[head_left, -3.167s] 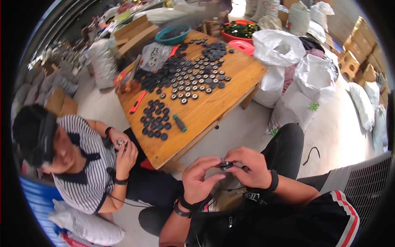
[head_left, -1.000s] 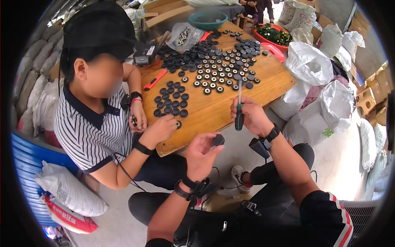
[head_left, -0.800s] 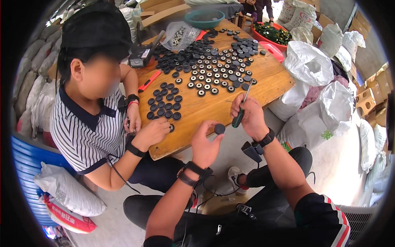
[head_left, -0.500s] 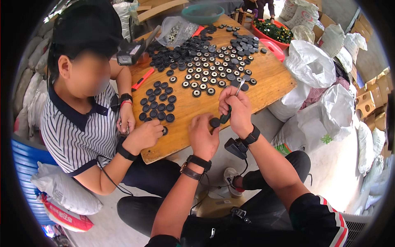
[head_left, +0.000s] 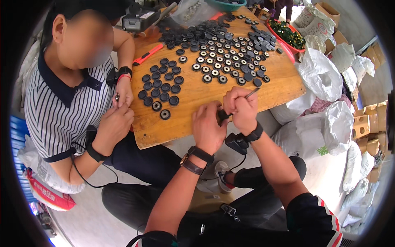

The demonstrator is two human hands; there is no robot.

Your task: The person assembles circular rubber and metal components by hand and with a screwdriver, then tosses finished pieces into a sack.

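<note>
Over the near edge of the wooden table (head_left: 189, 108), my left hand (head_left: 208, 128) has its fingers closed round a small black disc (head_left: 221, 119), now mostly hidden. In my right fist (head_left: 241, 110) is a screwdriver-like tool (head_left: 252, 93). Its metal shaft sticks out past the thumb side, and its dark handle end is against the disc. Just beyond my hands lie many black wheel-like discs (head_left: 222, 79) with pale metal ring centres. Plain black discs (head_left: 165, 87) lie in rows to the left, and two near ones have metal centres.
At the left, a co-worker's hands (head_left: 119, 109) hold a small shiny part. A red box cutter (head_left: 149, 54) lies near a heap of black discs (head_left: 193, 35). White sacks (head_left: 319, 74) stand right of the table, near a red basin (head_left: 302, 48) of shiny green and gold pieces.
My right hand has tilted the tool lower, with its handle end closer against the disc in my left hand. The co-worker's near hand has left the table and joined the other. The view has shifted.
</note>
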